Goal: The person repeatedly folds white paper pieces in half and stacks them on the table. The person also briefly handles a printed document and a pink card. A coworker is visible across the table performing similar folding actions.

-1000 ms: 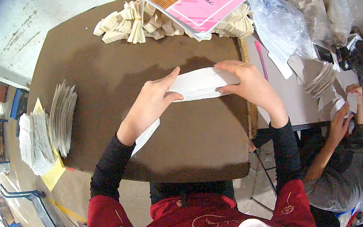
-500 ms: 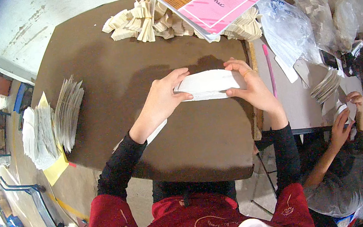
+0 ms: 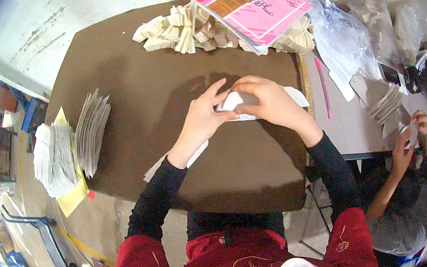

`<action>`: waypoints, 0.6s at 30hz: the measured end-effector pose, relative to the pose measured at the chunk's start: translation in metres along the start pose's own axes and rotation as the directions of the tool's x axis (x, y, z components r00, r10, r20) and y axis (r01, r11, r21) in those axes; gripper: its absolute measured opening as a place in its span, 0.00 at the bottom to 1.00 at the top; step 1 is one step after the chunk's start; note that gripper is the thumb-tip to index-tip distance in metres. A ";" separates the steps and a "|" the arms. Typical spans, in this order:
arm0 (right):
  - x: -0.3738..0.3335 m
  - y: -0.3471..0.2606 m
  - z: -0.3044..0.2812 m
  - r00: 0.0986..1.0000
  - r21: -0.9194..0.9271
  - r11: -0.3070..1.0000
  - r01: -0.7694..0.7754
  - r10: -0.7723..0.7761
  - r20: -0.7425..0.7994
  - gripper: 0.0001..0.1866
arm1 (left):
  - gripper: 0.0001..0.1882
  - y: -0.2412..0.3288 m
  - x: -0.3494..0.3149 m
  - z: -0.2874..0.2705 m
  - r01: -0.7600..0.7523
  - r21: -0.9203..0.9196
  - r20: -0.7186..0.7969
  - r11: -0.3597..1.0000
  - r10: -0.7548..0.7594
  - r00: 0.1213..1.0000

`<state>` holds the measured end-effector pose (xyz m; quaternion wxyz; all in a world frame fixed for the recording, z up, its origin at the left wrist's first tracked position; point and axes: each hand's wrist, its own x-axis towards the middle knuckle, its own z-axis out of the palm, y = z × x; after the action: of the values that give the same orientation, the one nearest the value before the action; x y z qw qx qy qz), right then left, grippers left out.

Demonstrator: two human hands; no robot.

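Above the middle of the brown table, my left hand and my right hand are close together, thumbs and fingers curled round a thin stack of white paper strips. The left hand pinches the stack's left end. My right hand grips it further in, so the right end sticks out beyond its knuckles. Both hands hide much of the stack, and I cannot tell how many sheets it has. Another white paper piece lies on the table, partly under my left forearm.
Paper stacks stand at the table's left edge beside a yellow sheet. Bundled cream paper strips and a pink notebook lie at the back. Rightward are a pink stick, plastic bags and a co-worker's hands.
My right hand has slid left along the paper stack towards my left hand, uncovering the stack's right end. The view has shifted slightly.
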<state>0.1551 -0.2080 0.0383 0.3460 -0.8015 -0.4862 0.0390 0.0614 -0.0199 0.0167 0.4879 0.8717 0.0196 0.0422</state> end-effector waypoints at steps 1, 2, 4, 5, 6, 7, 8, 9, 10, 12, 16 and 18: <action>-0.003 0.002 0.002 1.000 0.031 0.999 -0.022 0.022 -0.020 0.24 | 0.46 -0.002 -0.002 0.002 0.018 -0.022 -0.003 1.000 -0.018 1.000; -0.007 0.004 0.003 0.998 0.024 0.999 0.027 -0.026 -0.056 0.23 | 0.44 -0.004 -0.002 0.003 0.025 -0.033 0.014 0.999 -0.025 1.000; -0.010 0.003 0.003 0.996 -0.033 0.999 0.034 -0.036 -0.076 0.23 | 0.42 -0.006 -0.002 0.006 -0.097 0.135 -0.040 0.986 0.104 0.994; -0.010 0.002 0.003 0.993 -0.061 0.997 0.052 -0.059 -0.104 0.23 | 0.41 -0.006 -0.002 0.007 -0.159 0.221 -0.056 0.962 0.176 0.983; -0.010 -0.001 0.002 0.990 -0.057 0.996 0.065 -0.071 -0.124 0.23 | 0.40 -0.007 -0.002 0.008 -0.146 0.199 -0.059 0.969 0.160 0.985; -0.010 -0.003 0.001 0.986 -0.052 0.996 0.078 -0.085 -0.143 0.23 | 0.38 -0.007 -0.002 0.009 -0.131 0.176 -0.063 0.976 0.144 0.988; -0.010 -0.005 0.000 0.990 -0.052 0.997 0.063 -0.069 -0.125 0.23 | 0.37 -0.007 -0.002 0.009 -0.082 0.153 -0.039 0.985 0.089 0.995; -0.011 -0.005 0.001 0.979 -0.019 0.995 0.096 -0.097 -0.182 0.23 | 0.36 -0.007 -0.002 0.008 -0.118 0.109 -0.051 0.987 0.124 0.991; -0.014 -0.004 0.001 0.975 0.010 0.995 0.100 -0.096 -0.202 0.23 | 0.34 -0.007 -0.001 0.008 -0.120 0.065 -0.036 0.991 0.123 0.992; -0.025 0.004 0.001 0.965 0.059 0.993 0.100 -0.083 -0.248 0.23 | 0.32 -0.009 -0.001 0.007 -0.118 0.044 -0.013 0.992 0.118 0.993; -0.051 0.030 -0.010 0.885 0.344 0.925 0.160 0.020 -0.466 0.31 | 0.28 -0.017 0.001 0.011 -0.112 0.099 -0.016 0.989 0.114 0.993; -0.052 0.038 -0.034 0.643 0.454 0.798 0.397 0.112 -0.758 0.34 | 0.27 -0.023 0.002 0.014 -0.100 0.077 -0.016 0.992 0.102 0.995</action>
<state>0.1699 -0.2779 0.0277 0.7458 -0.5527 -0.3262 -0.1784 0.0650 -0.0196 -0.0099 0.4511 0.8892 -0.0181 0.0745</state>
